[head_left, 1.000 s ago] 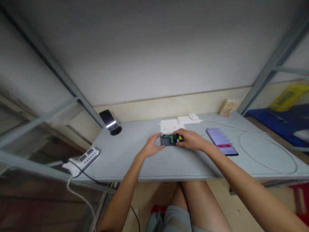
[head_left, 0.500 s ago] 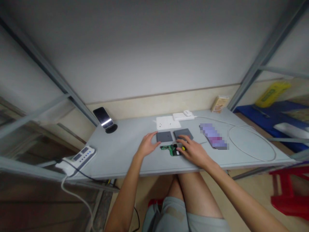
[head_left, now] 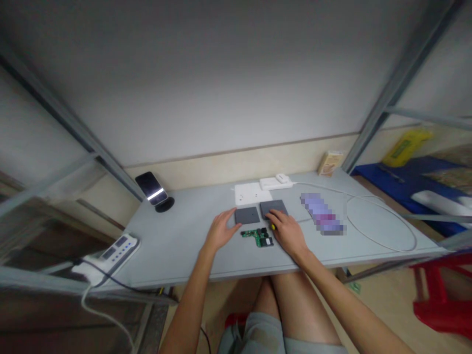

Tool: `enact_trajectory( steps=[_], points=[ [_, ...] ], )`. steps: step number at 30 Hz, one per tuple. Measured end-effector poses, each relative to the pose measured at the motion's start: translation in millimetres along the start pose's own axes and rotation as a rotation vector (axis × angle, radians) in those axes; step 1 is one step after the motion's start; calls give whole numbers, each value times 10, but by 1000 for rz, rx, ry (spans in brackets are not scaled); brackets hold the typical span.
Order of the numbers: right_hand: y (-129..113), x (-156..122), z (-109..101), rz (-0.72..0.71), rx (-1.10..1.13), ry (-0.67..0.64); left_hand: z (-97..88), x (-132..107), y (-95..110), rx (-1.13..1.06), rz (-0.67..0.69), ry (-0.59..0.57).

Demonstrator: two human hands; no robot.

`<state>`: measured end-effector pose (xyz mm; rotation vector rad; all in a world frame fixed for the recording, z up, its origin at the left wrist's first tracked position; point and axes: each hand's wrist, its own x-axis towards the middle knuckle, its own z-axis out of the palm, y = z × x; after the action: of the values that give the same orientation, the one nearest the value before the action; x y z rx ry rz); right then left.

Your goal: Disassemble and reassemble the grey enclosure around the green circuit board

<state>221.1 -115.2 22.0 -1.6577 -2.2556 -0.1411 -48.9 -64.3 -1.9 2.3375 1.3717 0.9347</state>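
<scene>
Two dark grey square covers lie side by side on the grey table: the left cover and the right cover. A green circuit board lies just in front of them. My left hand rests flat and open beside the left cover, fingertips near its left edge. My right hand lies over the front edge of the right cover, fingers spread. A small yellow thing peeks out by its thumb; I cannot tell whether the hand holds it.
A white socket plate and a white power bank with a looping white cable lie behind. A phone lies at right, another phone on a stand at back left, and a power strip at the left edge.
The dark casing has been taken apart: two covers and the circuit board now lie separately. Both hands have left the board and rest at the covers. My view shifted slightly.
</scene>
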Motion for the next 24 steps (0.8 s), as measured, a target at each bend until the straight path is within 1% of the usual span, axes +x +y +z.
enact_trajectory(
  steps=[8, 13, 24],
  points=[
    [-14, -38, 36, 46, 3, -9, 4, 1, -1, 13, -18, -14],
    [-4, -42, 60, 75, 15, 14, -3, 0, 15, 11, -33, -17],
    [6, -74, 58, 47, 42, 45, -9, -17, 37, 28, -51, -7]
  ],
)
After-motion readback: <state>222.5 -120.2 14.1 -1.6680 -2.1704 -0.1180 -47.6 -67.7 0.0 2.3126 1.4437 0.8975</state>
